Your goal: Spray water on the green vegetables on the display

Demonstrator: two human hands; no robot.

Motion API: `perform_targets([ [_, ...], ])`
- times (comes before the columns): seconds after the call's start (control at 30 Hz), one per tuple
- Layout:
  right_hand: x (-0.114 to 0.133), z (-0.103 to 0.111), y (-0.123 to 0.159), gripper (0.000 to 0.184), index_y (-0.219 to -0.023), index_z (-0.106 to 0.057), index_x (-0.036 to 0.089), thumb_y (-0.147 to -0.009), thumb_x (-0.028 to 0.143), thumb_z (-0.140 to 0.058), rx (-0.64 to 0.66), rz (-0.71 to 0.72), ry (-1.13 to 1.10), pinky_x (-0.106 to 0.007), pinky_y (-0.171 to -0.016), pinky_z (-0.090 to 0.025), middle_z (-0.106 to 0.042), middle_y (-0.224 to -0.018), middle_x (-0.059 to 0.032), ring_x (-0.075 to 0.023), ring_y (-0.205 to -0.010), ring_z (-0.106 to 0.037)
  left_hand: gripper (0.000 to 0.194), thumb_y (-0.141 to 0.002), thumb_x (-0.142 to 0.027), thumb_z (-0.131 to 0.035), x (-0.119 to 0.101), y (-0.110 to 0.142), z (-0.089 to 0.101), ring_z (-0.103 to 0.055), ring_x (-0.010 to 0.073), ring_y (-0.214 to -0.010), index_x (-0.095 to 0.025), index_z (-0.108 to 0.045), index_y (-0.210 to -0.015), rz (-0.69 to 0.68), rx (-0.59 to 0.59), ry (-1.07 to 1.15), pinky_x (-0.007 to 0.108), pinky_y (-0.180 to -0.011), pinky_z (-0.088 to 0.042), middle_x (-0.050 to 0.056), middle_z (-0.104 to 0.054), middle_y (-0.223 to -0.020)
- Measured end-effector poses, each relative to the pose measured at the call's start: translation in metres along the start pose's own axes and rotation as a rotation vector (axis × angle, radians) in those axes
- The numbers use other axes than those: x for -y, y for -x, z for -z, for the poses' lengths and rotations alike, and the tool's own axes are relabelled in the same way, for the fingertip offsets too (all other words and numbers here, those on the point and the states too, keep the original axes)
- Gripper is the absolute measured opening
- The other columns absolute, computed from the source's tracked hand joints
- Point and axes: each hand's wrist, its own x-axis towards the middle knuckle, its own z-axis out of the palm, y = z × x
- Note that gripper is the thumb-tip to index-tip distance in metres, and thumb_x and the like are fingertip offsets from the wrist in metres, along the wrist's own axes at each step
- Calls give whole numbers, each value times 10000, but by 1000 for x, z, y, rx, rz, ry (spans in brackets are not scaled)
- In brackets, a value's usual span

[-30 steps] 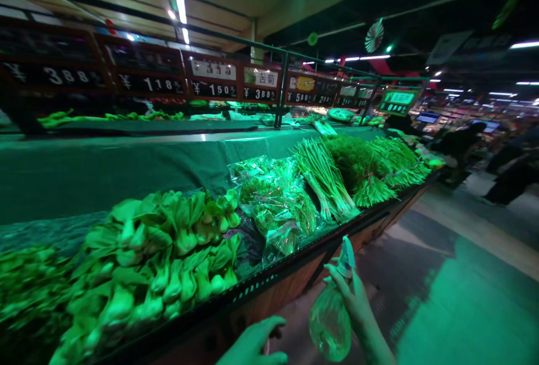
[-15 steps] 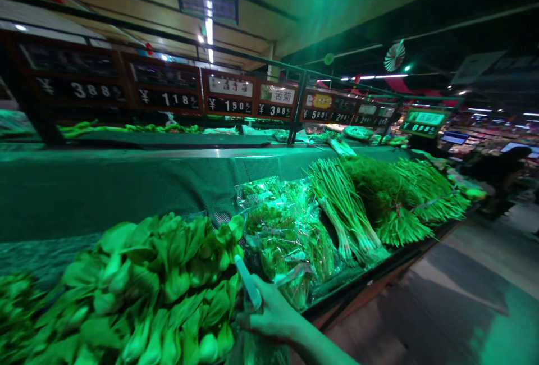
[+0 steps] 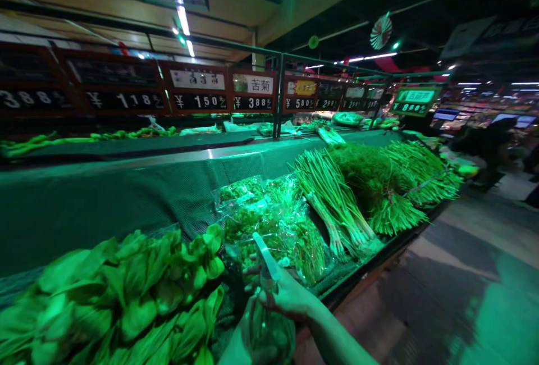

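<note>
My right hand point(image 3: 290, 295) is closed around the neck of a spray bottle point(image 3: 273, 334). Its pale spray head point(image 3: 266, 255) points up and left, over bagged leafy greens point(image 3: 269, 216). The bottle's body looks clear and hangs below the hand. From the bottom edge my left hand point(image 3: 251, 274) comes up beside the bottle, dim and partly hidden behind it; its visible fingers look apart. Whether it touches the bottle I cannot tell. To the left lies a heap of bok choy point(image 3: 126, 292).
Spring onions point(image 3: 337, 202) and feathery green bunches point(image 3: 379, 185) lie farther right on the sloping display shelf point(image 3: 185, 185). Price signs point(image 3: 197, 90) hang from a rail above. A dark-clothed person point(image 3: 490, 140) is at the far right, beyond the floor point(image 3: 446, 275).
The view has shifted right. My right hand has lifted the spray bottle away from the bok choy, showing more of its body. My left hand and forearm have come into view beside it.
</note>
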Motion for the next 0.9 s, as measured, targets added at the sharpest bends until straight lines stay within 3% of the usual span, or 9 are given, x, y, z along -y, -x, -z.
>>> perform_targets([
  [0.1, 6, 38, 19, 817, -1333, -475, 264, -622, 431, -842, -23, 17, -54, -407, -801, -529, -631, -1289, -102, -244, -916, -703, 1207, -480, -756, -875, 15, -31, -22, -488, 449, -1425, -293, -372, -1475, -18, 34, -26, 588, -1172, -416, 173, -556, -1485],
  [0.17, 7, 62, 36, 767, -1269, -508, 244, -641, 536, -839, -108, 34, -41, -404, -791, -533, -655, -1234, -102, -239, -895, -693, 1251, -449, -760, -880, 18, -51, -46, -503, 467, -1403, -263, -373, -1478, 7, 108, -48, 593, -1168, -409, 205, -579, -1441],
  [0.3, 6, 106, 74, 602, -1150, -568, 220, -742, 616, -764, -331, 77, 29, -392, -761, -557, -686, -1109, -90, -249, -901, -685, 1115, -552, -625, -910, 10, -84, -105, -570, 451, -1339, -184, -403, -1441, 29, 288, 37, 614, -1149, -418, 242, -594, -1406],
  [0.4, -2, 138, 100, 653, -1276, -539, 240, -775, 598, -758, -494, 76, 33, -397, -771, -570, -682, -1072, -66, -248, -907, -693, 1011, -621, -486, -914, 6, -102, -143, -523, 421, -1396, -174, -434, -1454, 11, 401, 82, 618, -1186, -375, 224, -546, -1471],
  [0.5, -15, 165, 118, 866, -1433, -401, 282, -744, 629, -793, -523, -18, -39, -389, -675, -569, -685, -1126, -76, -210, -742, -691, 1227, -545, -488, -959, 9, -113, -166, -501, 441, -1415, -224, -323, -1561, 65, 486, 92, 655, -1183, -366, 222, -500, -1523],
  [0.57, -25, 176, 124, 920, -1422, -390, 275, -707, 667, -816, -473, -83, -107, -377, -636, -555, -688, -1187, -109, -185, -661, -685, 1344, -446, -554, -980, 12, -115, -171, -489, 474, -1413, -252, -322, -1578, 84, 491, -31, 679, -1180, -358, 213, -529, -1505],
  [0.7, -39, 177, 113, 786, -1313, -506, 244, -719, 655, -816, -313, -149, -105, -409, -717, -554, -711, -1166, -118, -196, -691, -702, 1249, -444, -697, -918, 11, -101, -165, -527, 456, -1376, -265, -455, -1521, 54, 382, -167, 635, -1204, -353, 156, -655, -1382],
  [0.8, -38, 161, 88, 714, -1253, -562, 221, -727, 635, -810, -133, -152, -13, -411, -730, -549, -723, -1109, -111, -221, -747, -698, 1124, -433, -671, -937, 14, -77, -152, -648, 428, -1237, -276, -566, -1418, 86, 198, -24, 628, -1135, -442, 123, -731, -1244],
  [0.9, -27, 132, 59, 599, -1207, -611, 216, -757, 569, -788, 76, -106, 106, -408, -790, -537, -723, -1103, -100, -277, -941, -688, 929, -450, -606, -961, 22, -45, -139, -673, 424, -1218, -279, -674, -1272, 77, -45, 98, 599, -1117, -473, 115, -753, -1178],
])
